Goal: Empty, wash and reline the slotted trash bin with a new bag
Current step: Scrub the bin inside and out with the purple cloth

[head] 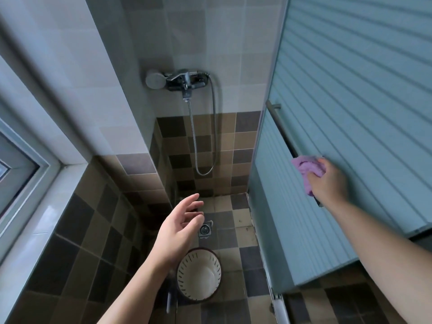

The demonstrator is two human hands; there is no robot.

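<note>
Nearest to me, the slotted trash bin (199, 274) stands upright on the tiled shower floor (236, 232), no bag in it, its white inside bare as far as I can see. Just above it my left hand (181, 226) hangs with the grip spread and relaxed, holding nothing. Further out, my right hand (327, 181) has its grip pinched round a purple cloth (306, 170), right against the door handle (284, 130) of the frosted shower door (350, 113). Beyond the bin sits the floor drain (205, 229), and on the far wall the tap (184, 81) with its hose (211, 136) looping down. My worry from here: the bin is light and close to my feet, so a careless reach could knock it over, and the slots will let wash water spray onto the floor. The arm covers the bin's near left rim, and I cannot tell whether the floor is wet.
</note>
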